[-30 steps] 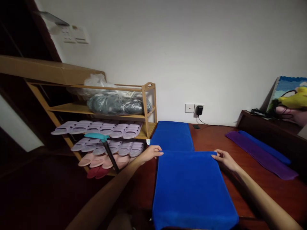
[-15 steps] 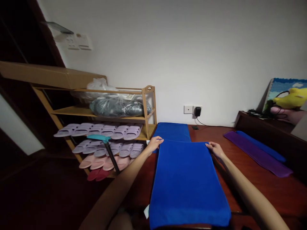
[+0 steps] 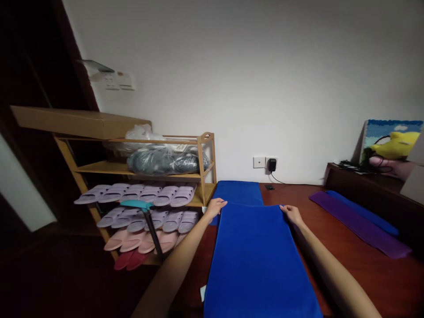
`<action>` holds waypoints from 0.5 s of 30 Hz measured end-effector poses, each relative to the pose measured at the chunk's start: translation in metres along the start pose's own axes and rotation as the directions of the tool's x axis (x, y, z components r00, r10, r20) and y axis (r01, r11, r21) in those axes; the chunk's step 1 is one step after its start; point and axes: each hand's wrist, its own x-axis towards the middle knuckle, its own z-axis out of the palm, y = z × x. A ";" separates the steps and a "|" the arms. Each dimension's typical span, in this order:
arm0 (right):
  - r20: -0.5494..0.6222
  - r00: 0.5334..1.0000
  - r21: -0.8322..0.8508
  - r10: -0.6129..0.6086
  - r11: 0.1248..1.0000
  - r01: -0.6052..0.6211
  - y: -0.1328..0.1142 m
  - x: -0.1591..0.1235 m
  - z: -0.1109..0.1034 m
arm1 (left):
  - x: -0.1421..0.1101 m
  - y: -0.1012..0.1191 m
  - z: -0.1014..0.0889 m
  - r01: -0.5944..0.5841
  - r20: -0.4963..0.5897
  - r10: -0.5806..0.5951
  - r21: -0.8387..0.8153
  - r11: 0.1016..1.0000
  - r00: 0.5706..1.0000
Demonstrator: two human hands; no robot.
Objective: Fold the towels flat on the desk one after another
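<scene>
A blue towel (image 3: 255, 260) stretches toward me over the reddish-brown tabletop, its near end running out of the picture. My left hand (image 3: 216, 208) pinches its far left corner, and my right hand (image 3: 291, 214) pinches the far right corner. The far edge sags slightly between them. Behind it lies a second blue towel (image 3: 237, 191), flat near the wall and partly covered by the held one. A small white tag (image 3: 203, 293) sticks out from the held towel's left edge.
On the right of the table (image 3: 318, 225) lie a folded purple cloth (image 3: 357, 225) and a folded blue cloth (image 3: 364, 213). A wooden shoe rack (image 3: 202, 176) with several slippers stands at left, a turquoise-topped handle (image 3: 136, 204) before it. A black plug (image 3: 271, 165) sits in the wall.
Both hands have carried the towel's far edge away from me toward the wall, covering more of the towel behind. My hands have come slightly closer together, and the view has tilted up a little.
</scene>
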 end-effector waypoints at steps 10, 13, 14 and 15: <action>-0.065 0.996 -0.153 0.058 0.986 -0.067 0.009 0.011 0.000 | 0.007 0.002 0.008 0.110 -0.004 -0.111 0.196 0.974 0.994; -0.049 0.996 -0.228 0.073 0.970 -0.082 0.010 0.013 0.001 | 0.006 0.001 0.011 0.145 -0.021 -0.144 0.246 0.958 0.989; -0.043 0.996 -0.255 0.076 0.963 -0.084 0.010 0.014 0.001 | 0.005 0.001 0.012 0.154 -0.031 -0.151 0.257 0.954 0.988; -0.038 0.996 -0.281 0.077 0.956 -0.084 0.009 0.014 0.001 | 0.004 0.002 0.012 0.161 -0.042 -0.155 0.263 0.951 0.987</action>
